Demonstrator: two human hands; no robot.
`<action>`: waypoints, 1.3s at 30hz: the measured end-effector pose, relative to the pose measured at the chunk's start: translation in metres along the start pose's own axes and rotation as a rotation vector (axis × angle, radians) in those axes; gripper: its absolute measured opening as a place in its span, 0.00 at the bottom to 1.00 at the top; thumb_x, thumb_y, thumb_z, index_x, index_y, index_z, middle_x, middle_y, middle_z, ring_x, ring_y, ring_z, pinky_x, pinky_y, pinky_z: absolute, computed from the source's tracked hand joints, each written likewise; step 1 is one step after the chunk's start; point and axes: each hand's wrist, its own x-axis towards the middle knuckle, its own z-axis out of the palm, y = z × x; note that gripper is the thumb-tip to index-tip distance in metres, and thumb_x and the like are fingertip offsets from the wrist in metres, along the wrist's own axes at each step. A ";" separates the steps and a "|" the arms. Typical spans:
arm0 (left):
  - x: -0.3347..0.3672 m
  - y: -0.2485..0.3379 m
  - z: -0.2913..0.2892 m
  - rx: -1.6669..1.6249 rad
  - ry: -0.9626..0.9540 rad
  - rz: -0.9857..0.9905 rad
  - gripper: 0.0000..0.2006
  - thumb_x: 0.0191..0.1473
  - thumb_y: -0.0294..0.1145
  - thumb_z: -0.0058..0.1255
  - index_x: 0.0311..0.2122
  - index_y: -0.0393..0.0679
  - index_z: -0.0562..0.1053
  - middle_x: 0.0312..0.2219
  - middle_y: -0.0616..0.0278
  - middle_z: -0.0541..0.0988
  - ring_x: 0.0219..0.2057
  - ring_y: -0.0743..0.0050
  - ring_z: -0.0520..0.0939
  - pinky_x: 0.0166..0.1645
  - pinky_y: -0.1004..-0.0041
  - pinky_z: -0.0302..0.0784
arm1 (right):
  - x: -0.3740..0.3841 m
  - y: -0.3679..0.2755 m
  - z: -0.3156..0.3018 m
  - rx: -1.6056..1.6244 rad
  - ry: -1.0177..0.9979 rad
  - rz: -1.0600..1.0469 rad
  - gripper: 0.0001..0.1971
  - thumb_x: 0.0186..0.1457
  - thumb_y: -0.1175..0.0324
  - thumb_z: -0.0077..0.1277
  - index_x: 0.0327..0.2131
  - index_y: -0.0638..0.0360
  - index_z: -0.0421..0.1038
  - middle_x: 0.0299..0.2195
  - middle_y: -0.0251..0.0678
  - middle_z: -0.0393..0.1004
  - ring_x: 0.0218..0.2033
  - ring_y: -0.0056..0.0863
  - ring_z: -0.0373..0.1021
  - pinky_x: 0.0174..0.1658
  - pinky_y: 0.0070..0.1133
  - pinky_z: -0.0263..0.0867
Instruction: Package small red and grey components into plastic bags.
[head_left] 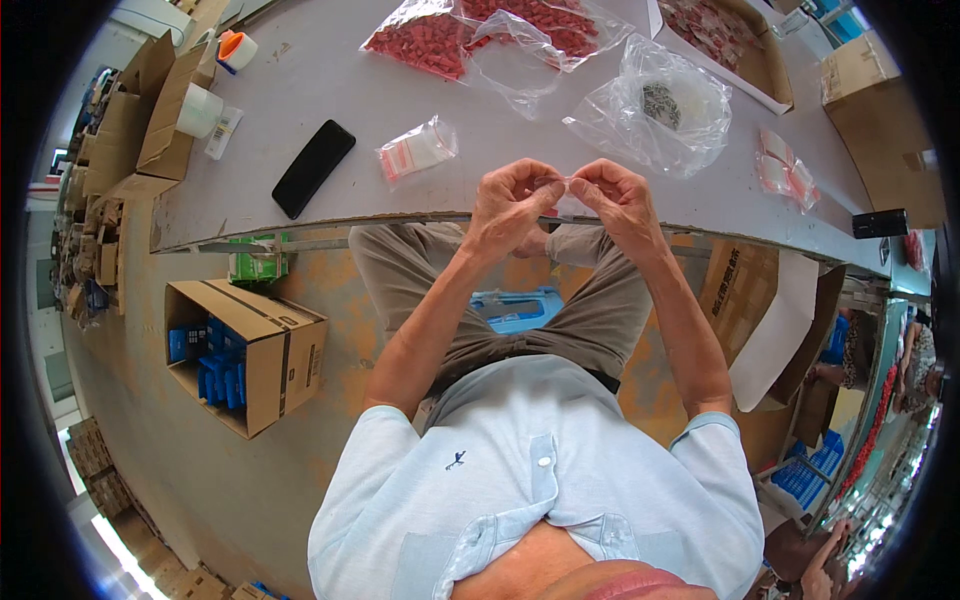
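My left hand (512,205) and my right hand (618,205) meet over the table's front edge, both with fingers pinched closed. Between them they hold a small transparent plastic bag (567,204); its contents are mostly hidden by my fingers. Beyond my left hand lies a packet of small transparent bags with red print (418,150). A large open plastic bag (655,105) with small metal pieces inside rests beyond my right hand. Farther back are transparent bags of small red plastic parts (430,42).
A black phone (313,169) lies on the grey table (250,130) to the left, near tape rolls (237,50). At the back right stands a shallow box (720,45) of small packets. More small bags (786,170) lie right. An open carton (285,350) with blue packages sits on the floor.
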 end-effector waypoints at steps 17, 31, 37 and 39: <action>0.010 -0.003 0.017 0.111 0.048 0.064 0.06 0.60 0.20 0.59 0.42 0.33 0.78 0.33 0.63 0.83 0.34 0.80 0.83 0.41 0.76 0.85 | 0.000 0.006 -0.006 -0.139 0.117 -0.102 0.08 0.63 0.68 0.60 0.39 0.64 0.79 0.32 0.31 0.81 0.36 0.17 0.75 0.45 0.22 0.72; 0.013 0.008 0.044 0.005 0.048 0.046 0.05 0.58 0.19 0.59 0.39 0.35 0.77 0.31 0.65 0.80 0.33 0.78 0.82 0.39 0.74 0.84 | -0.022 -0.010 -0.029 -0.129 0.178 -0.168 0.06 0.60 0.73 0.60 0.40 0.63 0.79 0.33 0.32 0.81 0.37 0.17 0.75 0.43 0.23 0.74; 0.008 -0.001 0.027 0.049 -0.013 0.110 0.03 0.59 0.20 0.59 0.38 0.36 0.77 0.30 0.65 0.79 0.31 0.80 0.80 0.37 0.73 0.84 | -0.024 -0.008 -0.021 -0.173 0.181 -0.251 0.06 0.60 0.71 0.60 0.39 0.64 0.78 0.34 0.34 0.82 0.37 0.20 0.76 0.42 0.24 0.75; 0.010 0.001 0.034 0.033 -0.060 0.138 0.03 0.59 0.19 0.59 0.38 0.36 0.77 0.30 0.65 0.79 0.30 0.80 0.79 0.37 0.73 0.83 | -0.034 -0.015 -0.029 -0.199 0.182 -0.261 0.07 0.60 0.71 0.60 0.38 0.64 0.78 0.34 0.34 0.82 0.37 0.21 0.77 0.43 0.24 0.75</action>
